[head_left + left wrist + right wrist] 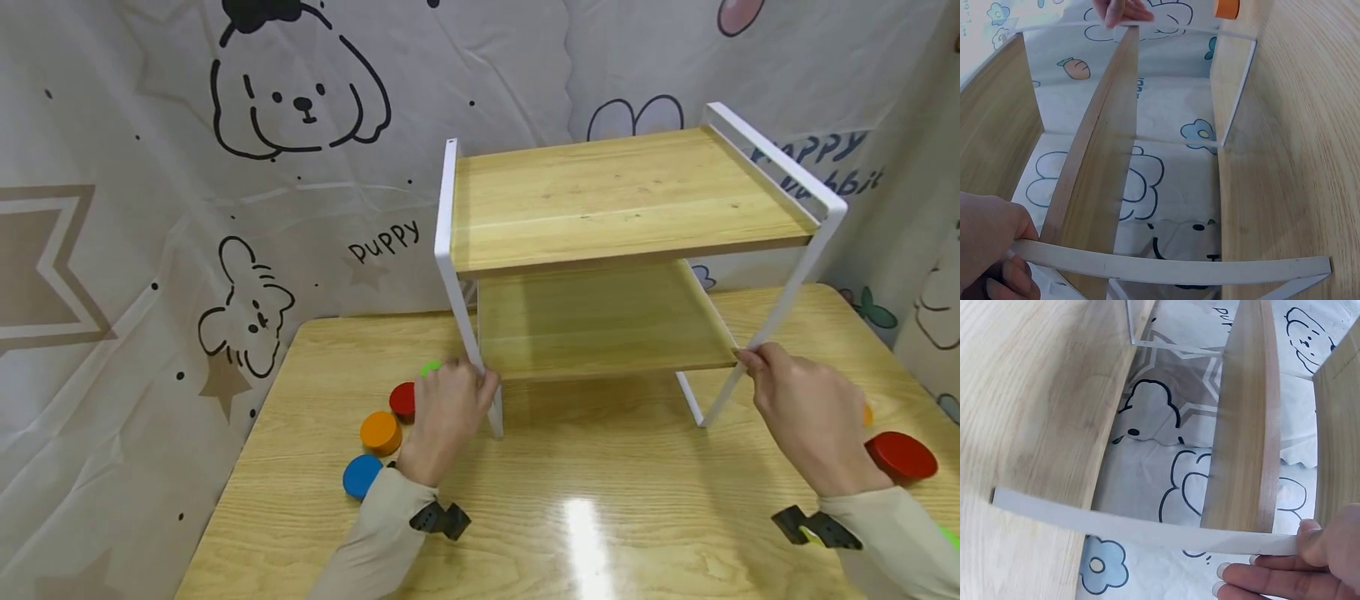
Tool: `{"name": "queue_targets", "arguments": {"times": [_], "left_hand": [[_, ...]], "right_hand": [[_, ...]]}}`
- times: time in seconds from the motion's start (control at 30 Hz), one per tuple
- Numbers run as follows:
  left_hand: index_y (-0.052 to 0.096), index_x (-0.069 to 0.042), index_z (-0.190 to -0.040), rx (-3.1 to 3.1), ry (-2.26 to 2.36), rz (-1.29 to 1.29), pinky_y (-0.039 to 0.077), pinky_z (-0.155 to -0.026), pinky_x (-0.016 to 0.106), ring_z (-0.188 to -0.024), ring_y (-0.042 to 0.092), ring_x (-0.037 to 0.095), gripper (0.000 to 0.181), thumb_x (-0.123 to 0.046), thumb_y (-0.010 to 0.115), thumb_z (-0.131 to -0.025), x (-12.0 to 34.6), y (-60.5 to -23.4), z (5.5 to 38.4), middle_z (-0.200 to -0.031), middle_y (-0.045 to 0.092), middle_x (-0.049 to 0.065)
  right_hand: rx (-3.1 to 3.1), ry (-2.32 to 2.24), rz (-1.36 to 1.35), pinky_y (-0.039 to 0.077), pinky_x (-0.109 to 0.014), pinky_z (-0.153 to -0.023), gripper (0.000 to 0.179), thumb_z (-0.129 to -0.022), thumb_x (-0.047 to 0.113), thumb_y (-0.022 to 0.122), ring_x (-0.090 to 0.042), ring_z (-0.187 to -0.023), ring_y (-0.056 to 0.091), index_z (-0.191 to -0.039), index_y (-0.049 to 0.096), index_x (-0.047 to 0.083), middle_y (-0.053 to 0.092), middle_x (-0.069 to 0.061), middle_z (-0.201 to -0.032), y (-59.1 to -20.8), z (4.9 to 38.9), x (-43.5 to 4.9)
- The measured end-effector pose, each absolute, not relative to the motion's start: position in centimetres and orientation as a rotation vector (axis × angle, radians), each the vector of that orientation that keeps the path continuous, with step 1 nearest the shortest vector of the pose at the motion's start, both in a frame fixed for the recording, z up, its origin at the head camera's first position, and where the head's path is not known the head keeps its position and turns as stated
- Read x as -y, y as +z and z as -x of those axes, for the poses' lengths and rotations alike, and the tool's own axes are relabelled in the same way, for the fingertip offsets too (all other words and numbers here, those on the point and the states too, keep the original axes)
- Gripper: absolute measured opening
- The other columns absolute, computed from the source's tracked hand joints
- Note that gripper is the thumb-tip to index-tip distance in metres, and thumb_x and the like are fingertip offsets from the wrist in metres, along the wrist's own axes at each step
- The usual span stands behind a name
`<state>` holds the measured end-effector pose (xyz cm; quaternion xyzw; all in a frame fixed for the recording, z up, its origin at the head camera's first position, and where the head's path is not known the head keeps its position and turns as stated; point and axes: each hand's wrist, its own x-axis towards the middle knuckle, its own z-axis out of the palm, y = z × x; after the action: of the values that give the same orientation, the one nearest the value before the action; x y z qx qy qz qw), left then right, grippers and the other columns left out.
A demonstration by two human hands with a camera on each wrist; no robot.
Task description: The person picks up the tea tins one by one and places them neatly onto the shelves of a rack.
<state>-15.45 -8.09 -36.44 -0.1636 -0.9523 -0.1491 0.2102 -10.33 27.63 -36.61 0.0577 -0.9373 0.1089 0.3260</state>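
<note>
A two-tier shelf rack [630,200] with light wooden boards and a white frame stands over the table in the head view. My left hand [448,412] grips its left front leg, level with the lower board [600,325]. On the other side, my right hand [806,412] holds the right front leg at about the same height, thumb by the board's corner. The left wrist view has the left fingers curled at the white leg [1172,269]. In the right wrist view, the right thumb and fingers pinch the other leg [1147,532]. Both boards are bare.
Left of the rack, blue [363,477], orange [381,433], red [402,401] and partly hidden green [431,367] round blocks line the wooden table [300,533]. A red round block [902,457] lies beyond my right hand. A printed cloth [510,75] hangs behind.
</note>
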Motion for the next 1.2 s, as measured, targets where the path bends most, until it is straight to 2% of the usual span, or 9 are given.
{"name": "queue_targets", "arguments": {"times": [0.2, 0.33, 0.47, 0.6, 0.7, 0.83, 1.0, 1.1, 1.2], "left_hand": [[0.045, -0.011, -0.057, 2.676, -0.426, 0.369, 0.027, -0.035, 0.023, -0.038, 0.036, 0.012, 0.036, -0.022, 0.053, -0.091, 8.6, -36.9, 15.7, -0.048, 0.035, -0.002], [0.049, -0.008, -0.058, 2.612, -0.31, 0.378, 0.032, -0.04, 0.028, -0.044, 0.041, 0.019, 0.036, -0.025, 0.05, -0.09, 8.6, -37.2, 16.0, -0.053, 0.044, 0.004], [0.051, -0.006, -0.061, 2.552, -0.164, 0.361, 0.031, -0.048, 0.034, -0.052, 0.04, 0.027, 0.039, -0.03, 0.043, -0.091, 8.5, -37.7, 16.1, -0.059, 0.048, 0.009], [0.049, -0.005, -0.065, 2.566, -0.131, 0.32, 0.026, -0.052, 0.035, -0.057, 0.036, 0.029, 0.04, -0.033, 0.037, -0.091, 8.3, -37.9, 16.2, -0.063, 0.045, 0.012], [0.047, -0.004, -0.067, 2.609, -0.15, 0.302, 0.023, -0.055, 0.036, -0.061, 0.034, 0.03, 0.04, -0.033, 0.035, -0.091, 8.2, -37.9, 16.3, -0.067, 0.044, 0.014], [0.045, -0.004, -0.069, 2.661, -0.185, 0.303, 0.021, -0.057, 0.035, -0.063, 0.033, 0.03, 0.039, -0.032, 0.033, -0.093, 8.2, -37.9, 16.5, -0.07, 0.043, 0.015], [0.046, -0.004, -0.07, 2.663, -0.216, 0.338, 0.021, -0.059, 0.036, -0.065, 0.033, 0.03, 0.038, -0.029, 0.031, -0.094, 8.3, -37.9, 16.8, -0.072, 0.044, 0.016], [0.046, -0.004, -0.071, 2.674, -0.244, 0.358, 0.021, -0.06, 0.036, -0.068, 0.033, 0.03, 0.038, -0.029, 0.031, -0.094, 8.3, -37.9, 17.0, -0.073, 0.044, 0.016], [0.045, -0.005, -0.069, 2.674, -0.247, 0.38, 0.021, -0.06, 0.036, -0.068, 0.033, 0.03, 0.037, -0.028, 0.031, -0.095, 8.3, -37.9, 17.1, -0.073, 0.044, 0.016]], "right_hand": [[2.445, 0.284, -0.158, 0.02, -0.027, -0.032, 0.02, -0.089, 0.015, 0.066, -0.024, -0.031, 0.042, -0.087, 0.066, -0.005, 0.054, -0.011, -0.047, -36.6, 10.6, -27.2], [2.526, 0.358, -0.12, 0.023, -0.027, -0.033, 0.024, -0.092, 0.018, 0.062, -0.021, -0.035, 0.045, -0.094, 0.066, -0.005, 0.068, -0.02, -0.07, -36.5, 9.9, -27.5], [2.712, 0.391, 0.024, 0.029, -0.028, -0.034, 0.041, -0.098, 0.033, 0.052, -0.018, -0.04, 0.048, -0.103, 0.062, -0.006, 0.069, -0.027, -0.089, -36.9, 8.5, -29.2], [2.829, 0.342, 0.146, 0.03, -0.03, -0.034, 0.054, -0.097, 0.045, 0.049, -0.02, -0.041, 0.048, -0.103, 0.061, -0.008, 0.067, -0.029, -0.09, -38.2, 6.8, -31.6], [2.858, 0.307, 0.19, 0.029, -0.032, -0.035, 0.058, -0.095, 0.047, 0.052, -0.02, -0.04, 0.044, -0.102, 0.062, -0.01, 0.065, -0.025, -0.073, -39.5, 5.6, -33.0], [2.892, 0.308, 0.233, 0.033, -0.034, -0.038, 0.059, -0.09, 0.047, 0.061, -0.023, -0.045, 0.046, -0.101, 0.06, -0.012, 0.06, -0.022, -0.067, -41.2, 4.3, -34.1], [2.898, 0.249, 0.275, 0.046, -0.053, -0.057, 0.059, -0.082, 0.037, 0.072, -0.043, -0.065, 0.055, -0.103, 0.057, -0.016, 0.06, -0.035, -0.088, -42.9, 3.4, -35.1], [2.875, 0.19, 0.322, 0.042, -0.062, -0.075, 0.06, -0.081, 0.032, 0.074, -0.053, -0.083, 0.052, -0.104, 0.054, -0.019, 0.055, -0.04, -0.101, -43.8, 2.7, -35.6], [2.838, 0.184, 0.362, 0.039, -0.064, -0.082, 0.059, -0.083, 0.031, 0.073, -0.056, -0.09, 0.049, -0.105, 0.052, -0.019, 0.052, -0.041, -0.105, -44.6, 1.9, -36.0]]}}
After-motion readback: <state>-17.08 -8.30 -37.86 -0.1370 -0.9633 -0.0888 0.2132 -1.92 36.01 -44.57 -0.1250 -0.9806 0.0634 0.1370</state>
